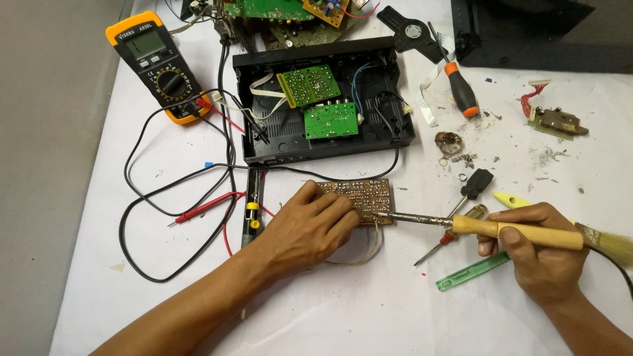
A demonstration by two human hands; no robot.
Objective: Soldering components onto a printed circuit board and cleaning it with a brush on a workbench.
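Black case (389, 135), lid off, sits mid-table: inside are two green boards (308, 86), one tilted above, one flat below it (331, 120), plus white ribbon cable at left and blue/black wires at right. More boards piled at the top edge, cut off by the frame. A black box (541, 33) at top right is also cut off.

Hard to make out: the small screws and debris (461, 158) right of the case; what the solder tip touches exactly, as it meets the brown board's lower right corner. A brush (610, 242) is partly hidden behind the right hand; the iron's cord runs off the right edge.

Left hand (310, 227) lies palm down, fingers spread, pressing on the brown board (362, 198), which rests on the table just in front of the case. Forearm comes in from bottom left. Right hand (541, 254) is closed round the wooden handle of the iron (488, 227), held near level, tip pointing left at the board. Wrist enters from lower right.

Nearby: meter (158, 62) at top left w/ red and black leads, orange screwdriver (460, 89), black screwdriver (465, 198), green ruler (471, 271) under the right hand.
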